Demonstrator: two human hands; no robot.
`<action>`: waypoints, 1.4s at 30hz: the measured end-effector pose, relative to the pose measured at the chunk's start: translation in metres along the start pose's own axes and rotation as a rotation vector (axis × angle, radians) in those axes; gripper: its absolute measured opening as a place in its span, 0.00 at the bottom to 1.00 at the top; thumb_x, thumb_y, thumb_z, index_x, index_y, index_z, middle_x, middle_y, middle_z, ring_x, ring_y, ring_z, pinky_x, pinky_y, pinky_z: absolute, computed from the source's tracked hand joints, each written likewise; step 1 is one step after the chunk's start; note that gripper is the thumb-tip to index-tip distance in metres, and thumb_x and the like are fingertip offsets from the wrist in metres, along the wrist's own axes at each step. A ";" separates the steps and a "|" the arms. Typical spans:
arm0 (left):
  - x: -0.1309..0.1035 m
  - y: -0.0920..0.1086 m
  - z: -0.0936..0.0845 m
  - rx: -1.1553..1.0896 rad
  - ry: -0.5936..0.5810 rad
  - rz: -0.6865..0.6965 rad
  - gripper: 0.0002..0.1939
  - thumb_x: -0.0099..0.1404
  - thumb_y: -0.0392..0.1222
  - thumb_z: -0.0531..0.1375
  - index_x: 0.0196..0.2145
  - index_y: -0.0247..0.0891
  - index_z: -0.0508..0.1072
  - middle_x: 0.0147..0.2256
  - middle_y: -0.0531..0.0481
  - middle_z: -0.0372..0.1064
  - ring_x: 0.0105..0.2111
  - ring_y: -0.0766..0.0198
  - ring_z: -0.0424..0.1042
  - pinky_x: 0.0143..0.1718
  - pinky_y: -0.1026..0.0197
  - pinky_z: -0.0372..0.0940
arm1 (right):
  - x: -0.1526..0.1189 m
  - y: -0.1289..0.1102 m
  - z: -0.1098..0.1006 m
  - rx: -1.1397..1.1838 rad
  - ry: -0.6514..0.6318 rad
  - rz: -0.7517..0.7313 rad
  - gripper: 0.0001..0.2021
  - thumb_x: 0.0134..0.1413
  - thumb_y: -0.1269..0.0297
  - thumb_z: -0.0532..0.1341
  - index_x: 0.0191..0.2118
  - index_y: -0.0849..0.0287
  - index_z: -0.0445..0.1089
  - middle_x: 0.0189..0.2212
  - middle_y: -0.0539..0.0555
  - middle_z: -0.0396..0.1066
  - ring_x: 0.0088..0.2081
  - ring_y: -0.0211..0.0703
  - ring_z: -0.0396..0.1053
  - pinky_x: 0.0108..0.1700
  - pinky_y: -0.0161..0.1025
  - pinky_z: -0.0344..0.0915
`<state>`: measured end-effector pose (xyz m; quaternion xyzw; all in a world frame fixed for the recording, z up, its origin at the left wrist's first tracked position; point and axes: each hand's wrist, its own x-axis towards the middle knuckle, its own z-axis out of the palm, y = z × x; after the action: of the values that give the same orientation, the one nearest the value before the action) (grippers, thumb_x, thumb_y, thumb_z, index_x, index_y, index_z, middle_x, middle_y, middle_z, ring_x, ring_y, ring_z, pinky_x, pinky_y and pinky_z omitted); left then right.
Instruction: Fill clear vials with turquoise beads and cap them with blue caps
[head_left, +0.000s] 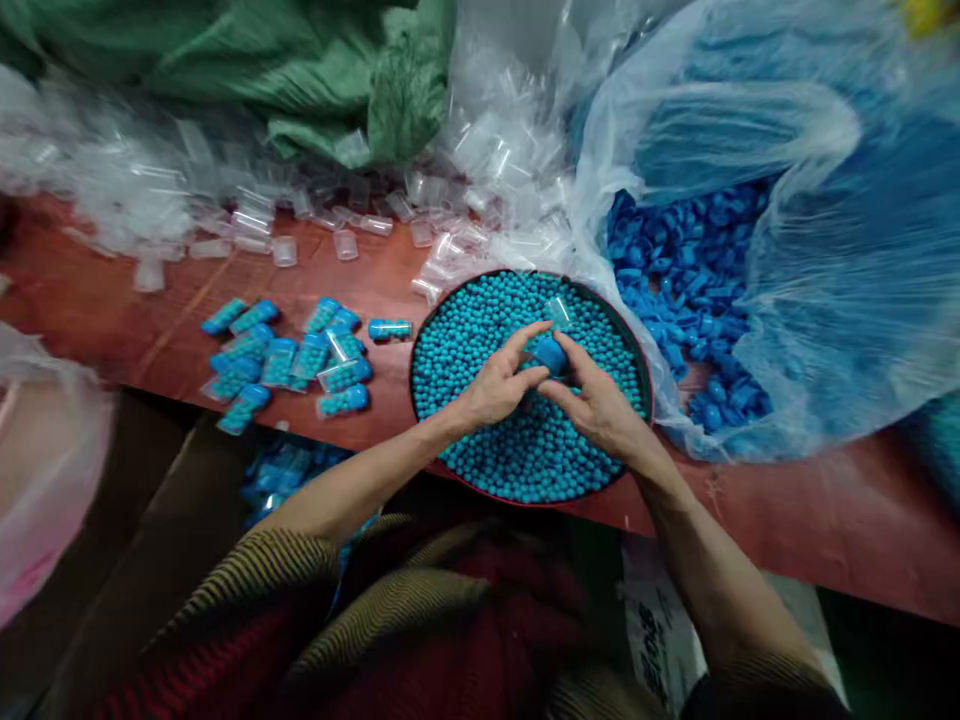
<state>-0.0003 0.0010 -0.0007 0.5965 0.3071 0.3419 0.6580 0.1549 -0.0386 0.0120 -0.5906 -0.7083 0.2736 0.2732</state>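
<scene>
My left hand (501, 385) and my right hand (596, 400) meet above a round tray (651, 400) full of small blue balls (517, 465). Between their fingertips is a blue cap (550, 356), gripped from both sides; whatever is under it is mostly hidden by the fingers. A clear tube (559, 311) lies on the balls just beyond my fingers. Left of the tray, several capped tubes filled with blue balls (279, 362) lie in loose groups, and one filled tube (389, 329) lies close to the tray's rim.
Clear tubes (284, 251) are heaped along the back of the red table (180, 290). A green cloth or sack (330, 75) hangs over them. At the right, an open plastic bag (817, 300) holds blue caps (694, 270). More blue items (289, 470) sit below the table's front edge.
</scene>
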 end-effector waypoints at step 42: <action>-0.017 -0.016 0.009 0.115 0.317 0.000 0.07 0.62 0.38 0.54 0.39 0.39 0.62 0.23 0.59 0.54 0.22 0.71 0.55 0.26 0.67 0.55 | -0.002 0.011 0.039 -0.324 0.126 -0.364 0.35 0.49 0.54 0.60 0.59 0.66 0.51 0.42 0.65 0.70 0.40 0.56 0.72 0.33 0.47 0.72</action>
<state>-0.0017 -0.0185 -0.0158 0.5719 0.4262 0.4134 0.5660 0.1351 -0.0410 -0.0237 -0.5053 -0.8191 0.0654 0.2635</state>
